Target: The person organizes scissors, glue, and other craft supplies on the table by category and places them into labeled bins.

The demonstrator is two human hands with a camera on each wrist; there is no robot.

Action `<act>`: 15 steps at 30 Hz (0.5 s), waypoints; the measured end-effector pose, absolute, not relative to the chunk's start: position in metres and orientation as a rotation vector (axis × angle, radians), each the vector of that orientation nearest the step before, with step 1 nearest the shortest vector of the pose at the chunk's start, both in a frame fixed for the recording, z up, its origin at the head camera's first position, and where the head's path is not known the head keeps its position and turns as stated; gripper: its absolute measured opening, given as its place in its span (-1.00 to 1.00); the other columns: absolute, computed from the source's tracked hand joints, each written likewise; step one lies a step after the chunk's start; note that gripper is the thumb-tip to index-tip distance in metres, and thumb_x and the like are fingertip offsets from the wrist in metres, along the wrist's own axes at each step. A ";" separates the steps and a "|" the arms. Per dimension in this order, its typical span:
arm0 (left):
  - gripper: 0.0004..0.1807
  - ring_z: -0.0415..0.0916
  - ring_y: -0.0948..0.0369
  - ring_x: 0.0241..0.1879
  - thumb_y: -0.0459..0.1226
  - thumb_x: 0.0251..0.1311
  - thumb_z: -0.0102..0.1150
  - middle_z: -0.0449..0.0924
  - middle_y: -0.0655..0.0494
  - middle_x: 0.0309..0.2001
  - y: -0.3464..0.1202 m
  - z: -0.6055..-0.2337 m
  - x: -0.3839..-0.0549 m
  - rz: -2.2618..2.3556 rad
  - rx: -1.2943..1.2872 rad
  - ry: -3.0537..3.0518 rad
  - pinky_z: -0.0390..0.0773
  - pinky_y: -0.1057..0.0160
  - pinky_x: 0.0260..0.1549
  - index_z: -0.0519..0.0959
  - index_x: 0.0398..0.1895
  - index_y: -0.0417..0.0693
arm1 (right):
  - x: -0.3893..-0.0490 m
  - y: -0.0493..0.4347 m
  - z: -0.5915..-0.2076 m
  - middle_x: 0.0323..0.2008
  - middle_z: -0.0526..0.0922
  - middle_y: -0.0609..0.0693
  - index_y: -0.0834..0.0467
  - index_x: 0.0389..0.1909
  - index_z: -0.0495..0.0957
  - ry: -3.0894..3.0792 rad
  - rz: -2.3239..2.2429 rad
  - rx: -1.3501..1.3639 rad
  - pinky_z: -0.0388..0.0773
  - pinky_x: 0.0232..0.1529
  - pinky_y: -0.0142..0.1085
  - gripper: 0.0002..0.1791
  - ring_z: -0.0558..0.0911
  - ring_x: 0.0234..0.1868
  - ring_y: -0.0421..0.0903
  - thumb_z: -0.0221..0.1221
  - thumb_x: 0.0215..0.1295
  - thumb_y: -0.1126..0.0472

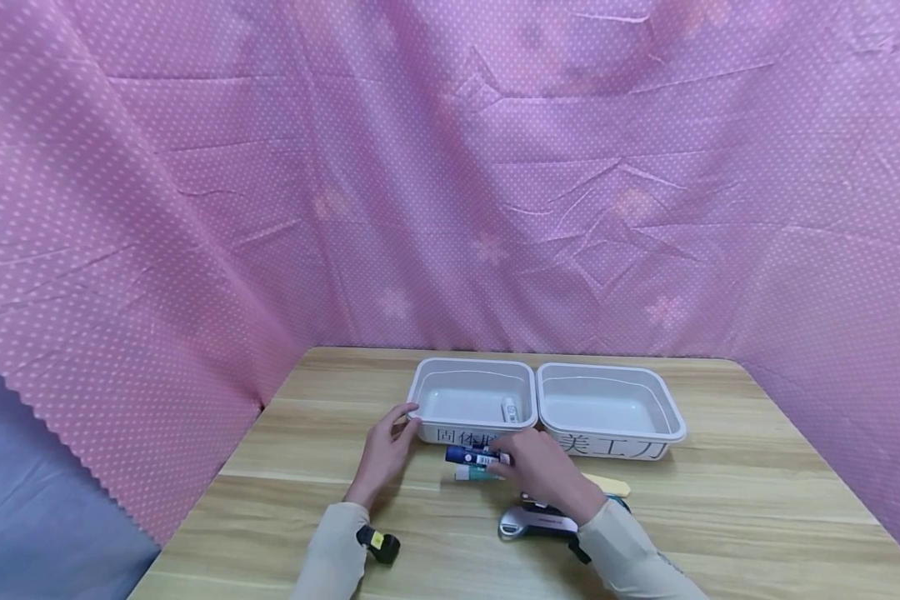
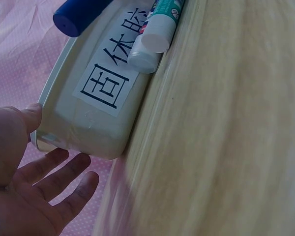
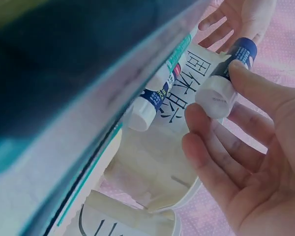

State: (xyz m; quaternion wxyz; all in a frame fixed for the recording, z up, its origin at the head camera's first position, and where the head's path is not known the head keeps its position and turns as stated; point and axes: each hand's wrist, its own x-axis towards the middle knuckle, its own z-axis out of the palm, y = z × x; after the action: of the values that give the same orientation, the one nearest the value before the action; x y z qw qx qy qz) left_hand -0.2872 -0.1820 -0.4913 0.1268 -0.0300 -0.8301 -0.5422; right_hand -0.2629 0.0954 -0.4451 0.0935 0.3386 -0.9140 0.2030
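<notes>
Right wrist view: at upper right of the frame, the right grip pinched the blue glue stick, probably light, stiff, slightly slippery, best held around its barrel. The left grip, relaxed, touched the white tub.

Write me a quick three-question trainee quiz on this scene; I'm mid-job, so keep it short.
1. Multiple choice. What does the right hand hold?
A) a utility knife
B) a blue-and-white glue stick
C) a pair of scissors

2. True or false: the left hand touches the left bin.

3. Fill in the blank: seen from the head camera, the white tube is inside the left bin, near its ____ end.

Key:
1. B
2. True
3. right
</notes>
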 end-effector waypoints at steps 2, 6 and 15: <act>-0.61 0.54 -0.16 0.26 -0.20 0.50 0.12 0.39 -0.23 0.43 -0.182 -0.491 -0.287 -1.576 -0.088 -2.419 0.57 -0.09 0.26 0.52 0.33 -0.04 | -0.263 0.096 -0.444 -0.37 0.69 -0.23 -0.01 -0.14 0.74 -2.707 0.641 0.994 0.44 -0.52 -0.46 -0.81 0.46 -0.53 -0.37 0.40 0.28 0.04; -0.60 0.54 -0.16 0.27 -0.19 0.50 0.13 0.39 -0.20 0.44 -0.182 -0.491 -0.286 -1.586 -0.081 -2.423 0.57 -0.09 0.26 0.51 0.34 -0.03 | -0.264 0.097 -0.442 -0.38 0.68 -0.22 0.00 -0.11 0.74 -2.711 0.695 0.960 0.47 -0.51 -0.47 -0.80 0.47 -0.52 -0.36 0.39 0.29 0.07; -0.58 0.54 -0.14 0.27 -0.18 0.50 0.12 0.38 -0.17 0.45 -0.182 -0.491 -0.287 -1.595 -0.081 -2.431 0.57 -0.09 0.26 0.50 0.36 -0.02 | -0.267 0.097 -0.437 -0.42 0.71 -0.18 0.06 -0.07 0.76 -2.695 0.703 0.929 0.52 -0.49 -0.47 -0.75 0.49 -0.52 -0.37 0.38 0.31 0.06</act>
State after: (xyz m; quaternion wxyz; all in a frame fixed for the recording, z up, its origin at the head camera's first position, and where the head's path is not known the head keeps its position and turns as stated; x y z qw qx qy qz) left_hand -0.2868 -0.1821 -0.4906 0.1163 -0.0278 -0.8301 -0.5446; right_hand -0.2667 0.0969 -0.4368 0.1028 0.3148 -0.9131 0.2381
